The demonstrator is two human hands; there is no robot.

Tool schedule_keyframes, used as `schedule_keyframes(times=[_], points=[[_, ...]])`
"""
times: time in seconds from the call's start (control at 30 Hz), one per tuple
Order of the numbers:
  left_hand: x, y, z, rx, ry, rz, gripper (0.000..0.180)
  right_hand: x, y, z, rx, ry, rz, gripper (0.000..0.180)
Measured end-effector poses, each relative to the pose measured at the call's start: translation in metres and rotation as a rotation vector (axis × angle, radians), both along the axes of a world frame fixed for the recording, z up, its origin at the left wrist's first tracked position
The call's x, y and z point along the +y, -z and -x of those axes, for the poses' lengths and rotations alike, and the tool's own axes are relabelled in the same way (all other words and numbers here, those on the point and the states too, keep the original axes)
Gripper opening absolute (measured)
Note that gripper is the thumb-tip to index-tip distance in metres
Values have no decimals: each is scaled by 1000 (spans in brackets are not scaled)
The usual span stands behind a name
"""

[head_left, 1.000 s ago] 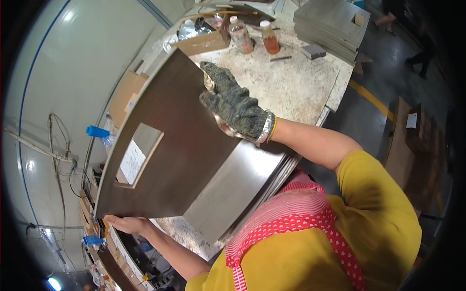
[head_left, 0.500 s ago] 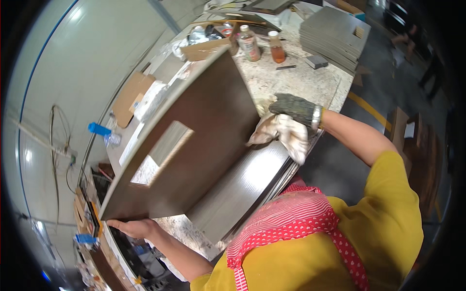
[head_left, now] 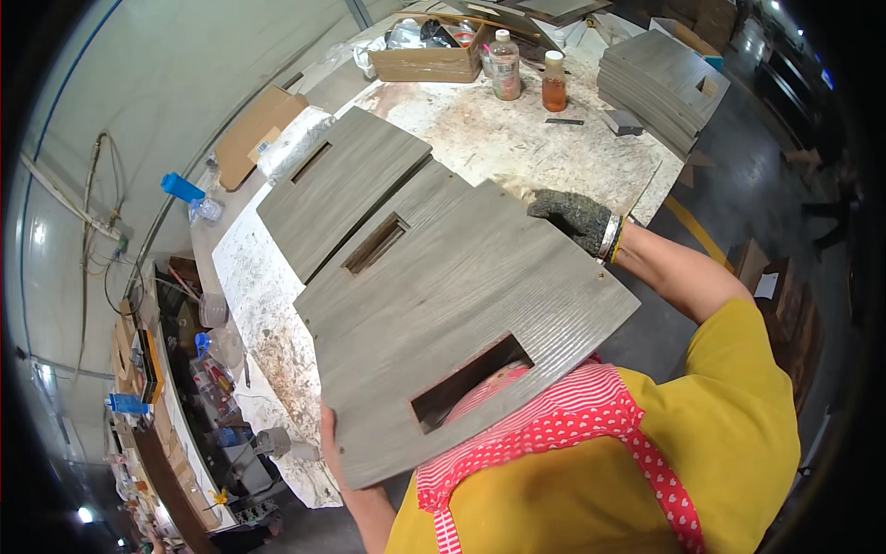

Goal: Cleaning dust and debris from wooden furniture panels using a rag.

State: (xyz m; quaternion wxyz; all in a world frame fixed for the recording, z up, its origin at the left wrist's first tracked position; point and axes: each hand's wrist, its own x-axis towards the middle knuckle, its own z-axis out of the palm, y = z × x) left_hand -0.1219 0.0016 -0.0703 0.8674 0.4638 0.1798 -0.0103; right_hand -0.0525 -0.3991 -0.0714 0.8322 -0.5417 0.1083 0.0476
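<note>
the stained workbench [head_left: 517,138] carries two grey slotted boards; a third grey panel [head_left: 461,323] is held flat above its near edge. it looks stiff, broad and fairly light, best gripped at opposite edges. the gloved right hand [head_left: 574,218] clamps the far edge, the bare left hand [head_left: 334,452] grips the near corner.

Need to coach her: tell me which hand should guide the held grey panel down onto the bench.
Right. The gloved right hand grips the grey panel at its far edge over the workbench; the bare left hand only supports the near corner.
</note>
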Motion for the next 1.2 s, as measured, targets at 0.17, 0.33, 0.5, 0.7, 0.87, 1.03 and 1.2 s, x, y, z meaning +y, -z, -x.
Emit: schedule_keyframes(times=[0.17, 0.33, 0.5, 0.7, 0.87, 1.03, 1.2], points=[[12, -14, -25, -231, 240, -361, 62, -6, -18, -20, -23, -5, -179, 30], [24, -53, -69, -377, 58, -203, 60, 12, -63, -44, -346, -97, -380, 36], [19, -55, -93, -612, 12, -363, 57, -7, -39, -77, -307, -158, -679, 36], [18, -54, -86, -650, -35, -310, 53, -61, -116, -54, -677, 382, 95, 33], [20, -64, -88, -767, -96, -157, 42, 0, -232, -3, -1175, 3, 1280, 29], [14, -70, -85, -831, -124, -132, 34, 108, -222, -23, -1068, -380, 1585, 29], [7, -66, -87, -876, -153, -113, 29, 239, -207, -34, -1465, -587, 1168, 36]])
